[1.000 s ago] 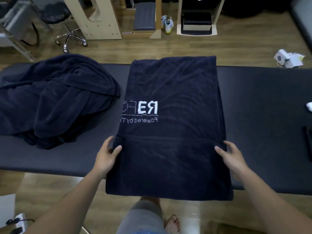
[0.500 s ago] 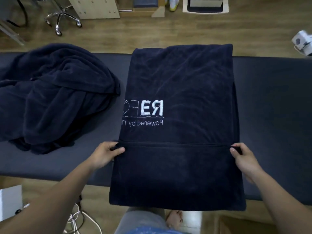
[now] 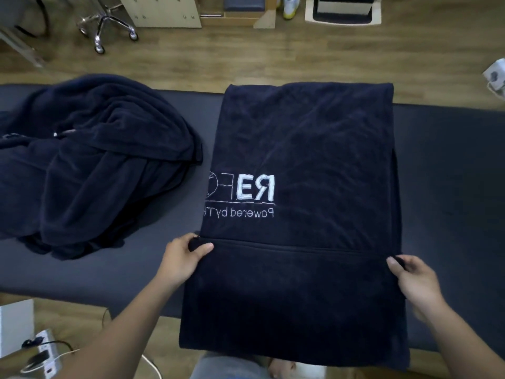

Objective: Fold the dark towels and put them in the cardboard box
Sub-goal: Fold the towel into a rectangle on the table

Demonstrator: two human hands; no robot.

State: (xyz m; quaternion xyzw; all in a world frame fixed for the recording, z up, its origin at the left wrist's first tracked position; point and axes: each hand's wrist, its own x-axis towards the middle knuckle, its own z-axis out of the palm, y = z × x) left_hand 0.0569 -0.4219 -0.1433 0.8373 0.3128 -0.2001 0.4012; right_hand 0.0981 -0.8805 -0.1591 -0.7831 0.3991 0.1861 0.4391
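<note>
A dark navy towel [image 3: 303,149] with mirrored white lettering lies flat lengthwise across the dark padded table [image 3: 451,187]. Its near end hangs over the table's front edge. A horizontal crease crosses it just below the lettering. My left hand [image 3: 181,259] pinches the towel's left edge at that crease, thumb on top. At the right end of the crease, my right hand [image 3: 412,277] grips the towel's right edge. A heap of crumpled dark towels [image 3: 90,165] sits on the table's left part. No cardboard box is clearly in view.
Wooden floor lies beyond the table, with a chair's chrome wheeled base [image 3: 106,26], wooden furniture [image 3: 164,9] and a pair of shoes [image 3: 289,5]. A white power strip with cables [image 3: 46,351] lies on the floor at lower left. A white object [image 3: 496,75] sits at the far right.
Both hands went from resting beside the towel's edges to closing on them at the crease. The camera view tilted down and shifted, so the towel appears further right.
</note>
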